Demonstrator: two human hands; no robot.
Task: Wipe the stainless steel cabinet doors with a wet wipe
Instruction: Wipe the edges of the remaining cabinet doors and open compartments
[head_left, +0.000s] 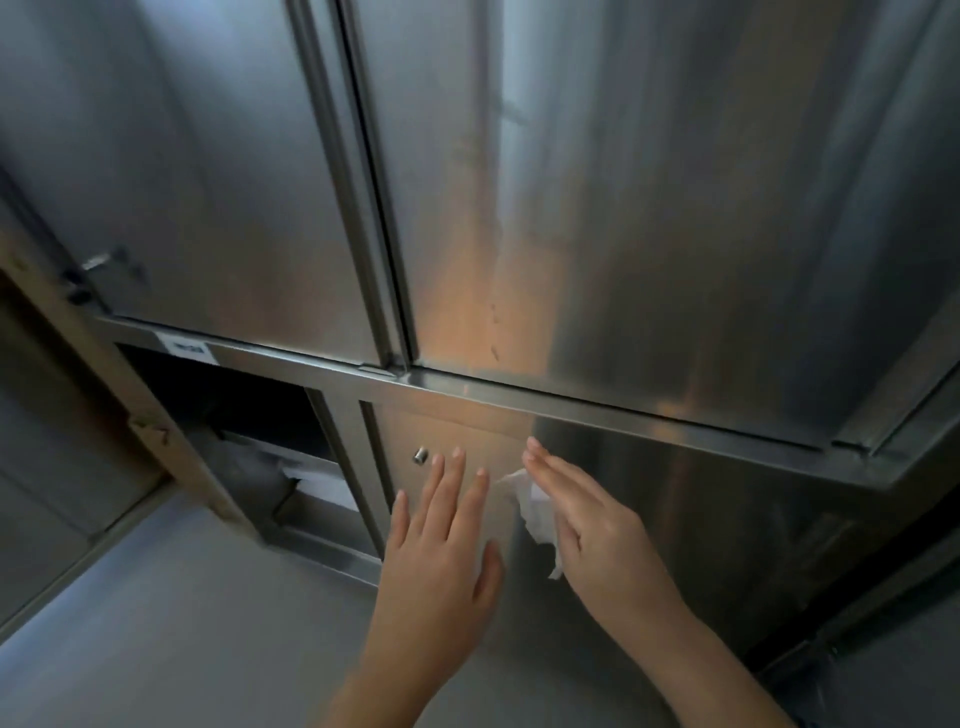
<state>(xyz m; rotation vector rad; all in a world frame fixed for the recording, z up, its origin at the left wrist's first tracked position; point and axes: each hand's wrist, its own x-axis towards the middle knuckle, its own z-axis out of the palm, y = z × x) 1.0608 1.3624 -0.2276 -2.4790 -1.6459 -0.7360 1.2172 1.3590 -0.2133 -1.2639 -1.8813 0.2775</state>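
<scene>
We are pressing the wipe against the lower door under our right hand, whose fingers are lying straight and close together. Our left hand is hovering just beside it, fingers straight and spread, holding nothing. We cannot tell whether it is touching the steel. The wipe is bunching and hanging out past the palm, so we are judging that it needs flattening out, then moving in long overlapping strokes along the grain and working round the knob. The steel is showing dull streaks and soft reflections, so smears are likely to show. Above us the upper doors are meeting at a seam. To the left an open compartment is showing dark, with grey floor lying below.
</scene>
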